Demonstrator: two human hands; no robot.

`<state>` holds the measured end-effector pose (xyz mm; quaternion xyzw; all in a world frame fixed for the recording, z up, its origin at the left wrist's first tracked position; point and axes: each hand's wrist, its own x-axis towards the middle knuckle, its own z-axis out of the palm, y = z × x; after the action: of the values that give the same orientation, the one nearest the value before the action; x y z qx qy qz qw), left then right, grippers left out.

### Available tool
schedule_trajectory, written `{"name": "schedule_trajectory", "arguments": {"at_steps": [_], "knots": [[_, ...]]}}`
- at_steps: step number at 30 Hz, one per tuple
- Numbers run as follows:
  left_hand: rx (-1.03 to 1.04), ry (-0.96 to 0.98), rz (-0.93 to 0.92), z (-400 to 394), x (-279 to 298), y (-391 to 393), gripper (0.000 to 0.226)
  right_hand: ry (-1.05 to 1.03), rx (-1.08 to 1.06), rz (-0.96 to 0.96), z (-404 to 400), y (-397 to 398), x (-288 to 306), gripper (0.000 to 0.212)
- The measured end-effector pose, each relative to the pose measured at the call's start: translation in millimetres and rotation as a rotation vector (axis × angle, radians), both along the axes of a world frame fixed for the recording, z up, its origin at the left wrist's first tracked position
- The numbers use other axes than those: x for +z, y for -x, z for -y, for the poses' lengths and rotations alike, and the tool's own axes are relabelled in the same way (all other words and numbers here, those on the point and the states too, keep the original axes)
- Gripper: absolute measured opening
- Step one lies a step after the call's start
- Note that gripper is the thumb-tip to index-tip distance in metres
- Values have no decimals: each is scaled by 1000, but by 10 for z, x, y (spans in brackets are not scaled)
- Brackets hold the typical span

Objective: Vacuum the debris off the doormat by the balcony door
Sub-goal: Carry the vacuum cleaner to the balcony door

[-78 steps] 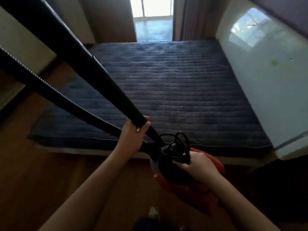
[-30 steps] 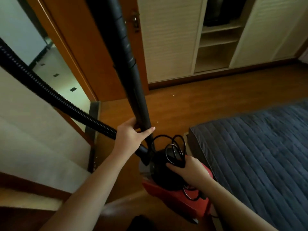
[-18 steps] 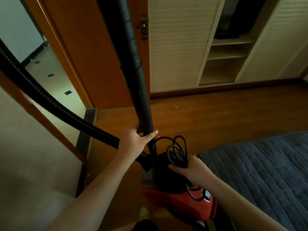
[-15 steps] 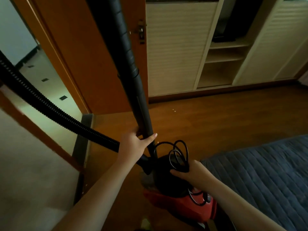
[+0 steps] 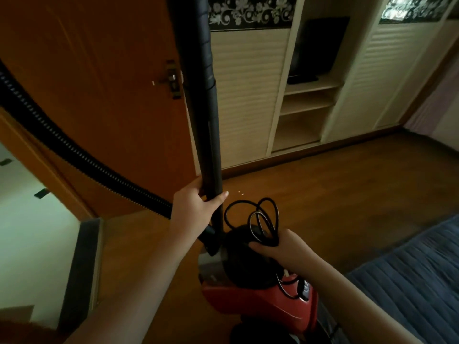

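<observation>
Left hand: the left hand (image 5: 196,207) is wrapped around the lower end of the black wand (image 5: 207,115), thumb laid across its front, fingers behind it.
Wand: it rises steeply from the grip and leaves the top of the view; its suction end is not visible.
Hose: the ribbed black hose (image 5: 74,152) curves in from the left edge and passes behind the left hand toward the vacuum's front.
Right hand: the right hand (image 5: 280,247) is curled over the black top of the red vacuum cleaner (image 5: 258,294), its fingers pinching several loops of the black power cord (image 5: 260,217) against the housing.
Vacuum cleaner: carried between the two arms, apparently clear of the wooden floor (image 5: 335,194); the cord is bundled, so the machine is judged not plugged in.
Surroundings: an orange wooden door (image 5: 99,95) stands open at left onto a pale tiled floor (image 5: 32,219); slatted wardrobe doors (image 5: 246,95) and open shelves (image 5: 305,108) lie ahead; a dark blue quilted mat (image 5: 409,276) lies at lower right.
Debris: a few pale specks (image 5: 240,193) lie on the floor just beyond the left thumb.
Doormat and balcony door: neither can be identified in this view.
Progress: judged at the carrying stage. No suction has been applied. Remaining: reach the doormat, set the machine down, uncoil and plug in the cord, then pass the nozzle over the mat.
</observation>
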<state>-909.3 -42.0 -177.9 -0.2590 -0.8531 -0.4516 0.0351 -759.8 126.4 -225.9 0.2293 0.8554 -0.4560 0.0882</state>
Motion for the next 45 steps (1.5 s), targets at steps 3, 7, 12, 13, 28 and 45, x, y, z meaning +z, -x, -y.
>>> {"name": "schedule_trajectory", "arguments": {"at_steps": [3,7,12,13,28,45], "knots": [[-12,23,-46,-480,-6,430,38,10,-37,-20,-422,408,-103,36],[-35,76,-32,-1095,10,985,42,21,-87,1,-990,878,-125,51],[-87,89,-6,-1848,31,1589,38,4,-158,11,-1674,1376,-36,50],[-100,89,3,-1985,28,1696,37,-6,-172,17,-1779,1457,-16,47],[-454,54,-7,-4397,-253,3509,38,-11,-556,108,-3458,2823,-119,31],[-882,23,1,-7611,-382,3893,35,69,-952,24,-5732,2994,-218,29]]}}
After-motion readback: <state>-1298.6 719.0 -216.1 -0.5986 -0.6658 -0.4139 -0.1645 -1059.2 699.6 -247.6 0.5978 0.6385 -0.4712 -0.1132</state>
